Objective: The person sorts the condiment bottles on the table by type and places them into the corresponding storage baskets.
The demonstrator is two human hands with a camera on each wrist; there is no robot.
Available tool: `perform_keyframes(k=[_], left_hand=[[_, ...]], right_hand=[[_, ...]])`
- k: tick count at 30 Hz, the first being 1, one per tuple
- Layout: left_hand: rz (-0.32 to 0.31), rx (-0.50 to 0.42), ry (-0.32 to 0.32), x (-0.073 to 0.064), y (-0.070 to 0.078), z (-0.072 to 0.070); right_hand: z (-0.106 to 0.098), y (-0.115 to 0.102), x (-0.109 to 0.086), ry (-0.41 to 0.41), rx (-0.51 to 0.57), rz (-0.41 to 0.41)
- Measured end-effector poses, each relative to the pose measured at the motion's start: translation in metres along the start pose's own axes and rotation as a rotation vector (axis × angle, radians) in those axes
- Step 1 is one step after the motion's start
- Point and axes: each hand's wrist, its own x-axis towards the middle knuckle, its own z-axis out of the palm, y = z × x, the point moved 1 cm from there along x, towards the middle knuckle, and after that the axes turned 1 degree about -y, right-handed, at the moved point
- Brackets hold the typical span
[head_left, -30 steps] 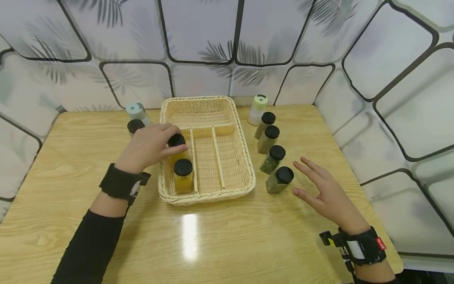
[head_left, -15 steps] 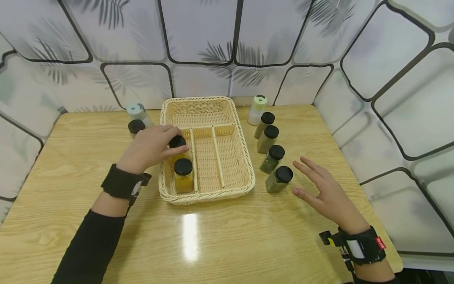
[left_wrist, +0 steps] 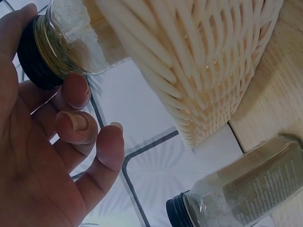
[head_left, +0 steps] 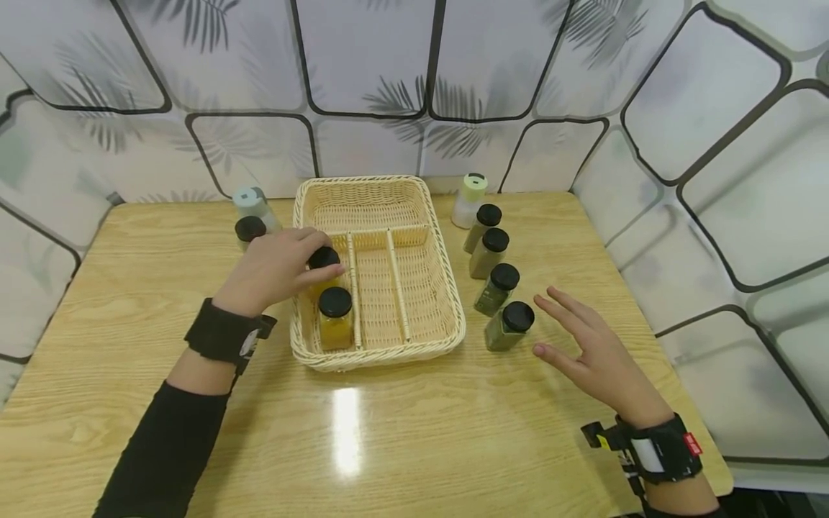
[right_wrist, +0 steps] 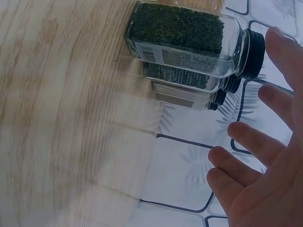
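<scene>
My left hand (head_left: 275,270) pinches the black lid of a spice jar (head_left: 324,257) in the left compartment of a wicker basket (head_left: 447,302). In the left wrist view, thumb and fingers sit around that jar's lid (left_wrist: 35,56), and its glass body dips behind the basket wall (left_wrist: 189,61). A second jar with yellow powder (head_left: 335,327) stands in the same compartment, nearer the front. Off to the right, my right hand (head_left: 586,352) hovers with spread fingers beside a jar of green herbs (head_left: 508,331). Its fingertips are near that jar's lid (right_wrist: 253,54) in the right wrist view, holding nothing.
Right of the basket, more black-lidded jars (head_left: 497,288) line up toward a green-capped bottle (head_left: 471,200) at the back. Left of it stand a black-lidded jar (head_left: 250,230) and a pale blue-capped bottle (head_left: 254,205). A patterned wall (head_left: 369,147) borders the table (head_left: 453,439).
</scene>
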Motion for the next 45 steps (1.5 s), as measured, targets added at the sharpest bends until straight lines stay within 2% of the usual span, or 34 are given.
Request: perform_keyframes(k=[17, 27, 35, 45], left_hand=[[-0.014, -0.011, -0.043, 0.001, -0.003, 0.003], [-0.010, -0.033, -0.039, 0.001, -0.003, 0.006], [-0.021, -0.050, -0.047, -0.005, -0.006, 0.004], [0.002, -0.094, 0.005, -0.014, -0.010, 0.002]], right_hand=[[0.002, -0.003, 0.006, -0.002, -0.009, -0.030], [0.004, -0.007, 0.012, -0.005, -0.010, -0.048], [0.007, -0.009, 0.017, -0.021, -0.002, -0.056], [0.010, -0.011, 0.021, -0.028, 0.013, -0.059]])
